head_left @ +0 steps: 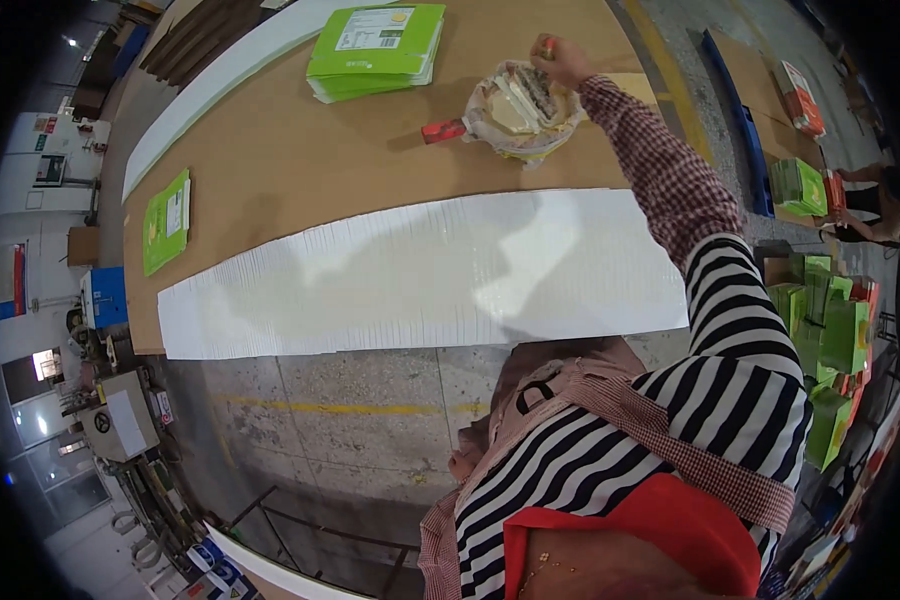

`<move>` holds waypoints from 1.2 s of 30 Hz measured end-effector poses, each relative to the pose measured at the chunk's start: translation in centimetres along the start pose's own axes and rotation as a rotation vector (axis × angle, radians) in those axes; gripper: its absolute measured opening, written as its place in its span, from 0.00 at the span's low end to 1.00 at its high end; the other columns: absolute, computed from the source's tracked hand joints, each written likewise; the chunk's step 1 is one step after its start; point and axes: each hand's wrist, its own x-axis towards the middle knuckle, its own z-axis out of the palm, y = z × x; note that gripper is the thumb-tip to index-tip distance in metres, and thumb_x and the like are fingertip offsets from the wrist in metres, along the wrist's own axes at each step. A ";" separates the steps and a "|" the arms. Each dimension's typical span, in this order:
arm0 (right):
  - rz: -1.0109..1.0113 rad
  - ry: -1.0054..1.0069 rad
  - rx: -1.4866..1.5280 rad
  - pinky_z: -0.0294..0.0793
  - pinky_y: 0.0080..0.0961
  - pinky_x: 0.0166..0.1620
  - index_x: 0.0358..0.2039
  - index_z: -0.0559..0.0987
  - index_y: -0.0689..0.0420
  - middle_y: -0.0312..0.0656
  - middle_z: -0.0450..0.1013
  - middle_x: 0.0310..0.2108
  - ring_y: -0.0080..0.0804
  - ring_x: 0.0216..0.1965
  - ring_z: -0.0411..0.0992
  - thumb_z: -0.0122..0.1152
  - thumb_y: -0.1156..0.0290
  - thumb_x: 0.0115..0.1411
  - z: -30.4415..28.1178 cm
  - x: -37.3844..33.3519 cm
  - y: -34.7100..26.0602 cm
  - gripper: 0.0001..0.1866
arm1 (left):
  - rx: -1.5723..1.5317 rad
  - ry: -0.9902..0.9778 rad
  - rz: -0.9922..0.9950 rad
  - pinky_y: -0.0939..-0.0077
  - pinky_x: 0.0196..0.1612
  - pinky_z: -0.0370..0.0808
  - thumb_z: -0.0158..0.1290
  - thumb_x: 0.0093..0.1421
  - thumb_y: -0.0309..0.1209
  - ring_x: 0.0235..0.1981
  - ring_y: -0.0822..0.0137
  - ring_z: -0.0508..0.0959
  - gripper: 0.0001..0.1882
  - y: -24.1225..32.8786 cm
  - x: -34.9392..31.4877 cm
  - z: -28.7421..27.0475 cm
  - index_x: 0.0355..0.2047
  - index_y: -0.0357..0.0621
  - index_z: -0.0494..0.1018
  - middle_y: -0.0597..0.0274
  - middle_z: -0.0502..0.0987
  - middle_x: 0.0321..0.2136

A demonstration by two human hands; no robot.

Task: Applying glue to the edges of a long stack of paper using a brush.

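Note:
My right hand (562,62) reaches to the far side of the table, closed round the handle of a brush. The brush's dark, wide bristles (542,92) rest in a bowl lined with crumpled clear plastic (483,118). Pale, paste-like stuff coats the inside of the bowl. From its left side sticks out a red, handle-like piece (442,131). Nearer to me lies a long row of overlapping white board sheets (370,275), with a shiny, wet-looking film over part of it. My left hand (460,465) hangs low beside my body, below the table edge; its fingers are mostly hidden.
A stack of green printed cartons (375,45) stands at the back of the brown table (270,180). One flat green piece (167,222) lies at the left. Green and red cartons (820,320) are piled on the right, near another person (875,205). Machinery (120,420) stands left.

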 end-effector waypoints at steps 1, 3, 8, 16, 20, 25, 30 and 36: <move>0.003 -0.008 0.007 0.73 0.30 0.33 0.31 0.74 0.55 0.41 0.74 0.26 0.33 0.28 0.74 0.59 0.64 0.54 1.0 0.0 0.2 0.09 | 0.003 0.010 -0.020 0.55 0.38 0.68 0.43 0.59 0.45 0.34 0.43 0.74 0.25 -1.0 -0.5 0.2 0.34 0.30 0.74 0.38 0.75 0.30; -0.058 0.007 -0.161 0.72 0.35 0.37 0.31 0.74 0.55 0.44 0.74 0.27 0.40 0.32 0.74 0.60 0.63 0.53 2.2 -0.2 1.3 0.10 | 0.009 0.020 -0.053 0.55 0.38 0.68 0.43 0.59 0.45 0.34 0.43 0.74 0.25 -2.5 -1.7 1.0 0.34 0.30 0.74 0.38 0.75 0.31; -0.002 0.004 -0.172 0.72 0.39 0.40 0.35 0.76 0.54 0.49 0.75 0.30 0.48 0.35 0.73 0.58 0.57 0.52 2.2 -0.8 2.9 0.15 | 0.010 0.020 -0.116 0.56 0.38 0.68 0.43 0.59 0.45 0.34 0.43 0.74 0.25 -7.5 -2.0 6.3 0.35 0.30 0.74 0.38 0.75 0.31; -0.109 -0.052 0.123 0.75 0.25 0.25 0.34 0.77 0.57 0.40 0.77 0.26 0.25 0.23 0.75 0.60 0.62 0.55 -1.9 2.0 3.6 0.12 | -0.172 -0.008 -0.103 0.58 0.40 0.67 0.47 0.55 0.50 0.32 0.49 0.73 0.29 -11.9 -6.2 12.4 0.36 0.28 0.73 0.42 0.76 0.29; -0.002 0.053 0.332 0.75 0.20 0.29 0.31 0.79 0.55 0.37 0.77 0.26 0.22 0.24 0.74 0.63 0.61 0.53 -3.0 1.0 3.8 0.11 | -0.220 -0.099 -0.240 0.60 0.43 0.66 0.48 0.55 0.49 0.39 0.54 0.73 0.28 -12.0 -8.2 14.2 0.42 0.34 0.72 0.47 0.76 0.39; 0.137 0.137 0.133 0.74 0.35 0.36 0.31 0.79 0.54 0.42 0.76 0.29 0.35 0.32 0.75 0.63 0.56 0.43 0.2 2.0 1.9 0.18 | -0.253 -0.214 -0.083 0.60 0.45 0.65 0.48 0.55 0.50 0.42 0.56 0.72 0.28 -8.2 -13.1 14.6 0.44 0.37 0.71 0.49 0.74 0.42; 0.288 0.167 0.216 0.76 0.33 0.36 0.26 0.80 0.60 0.49 0.76 0.24 0.38 0.30 0.77 0.64 0.56 0.43 -2.7 3.2 5.9 0.19 | -0.308 -0.287 -0.006 0.60 0.46 0.64 0.48 0.55 0.50 0.44 0.57 0.71 0.28 -7.6 -17.2 14.7 0.47 0.40 0.69 0.51 0.73 0.45; 0.334 0.241 0.376 0.78 0.25 0.30 0.32 0.79 0.63 0.45 0.77 0.27 0.30 0.22 0.77 0.65 0.61 0.47 -1.6 0.1 6.5 0.18 | -0.482 -0.247 0.033 0.60 0.48 0.63 0.47 0.55 0.50 0.48 0.59 0.69 0.28 -4.0 -19.8 13.5 0.50 0.43 0.68 0.53 0.71 0.49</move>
